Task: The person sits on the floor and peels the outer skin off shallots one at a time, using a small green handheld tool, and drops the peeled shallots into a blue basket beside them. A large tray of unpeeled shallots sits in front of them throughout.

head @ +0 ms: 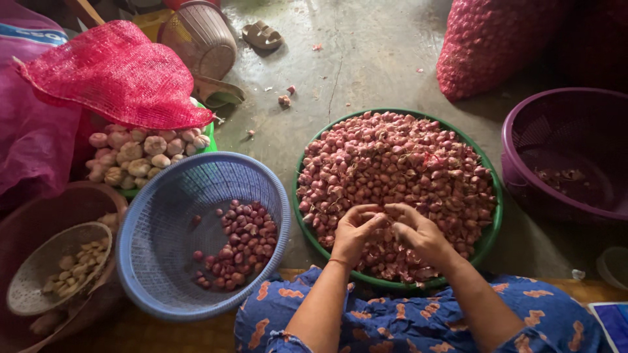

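My left hand [353,230] and right hand [418,230] meet over the green basin [492,229], fingers pinched on one shallot [386,219] between them. Few smooth, peeled bulbs lie in the blue basket [157,261]; the papery, reddish heap [392,163] looks mostly undone.

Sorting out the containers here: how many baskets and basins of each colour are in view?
Blue basket: 1
Green basin: 1
Purple basket: 1
Brown upturned basket: 1
Pale sieve basket: 1
Total: 5
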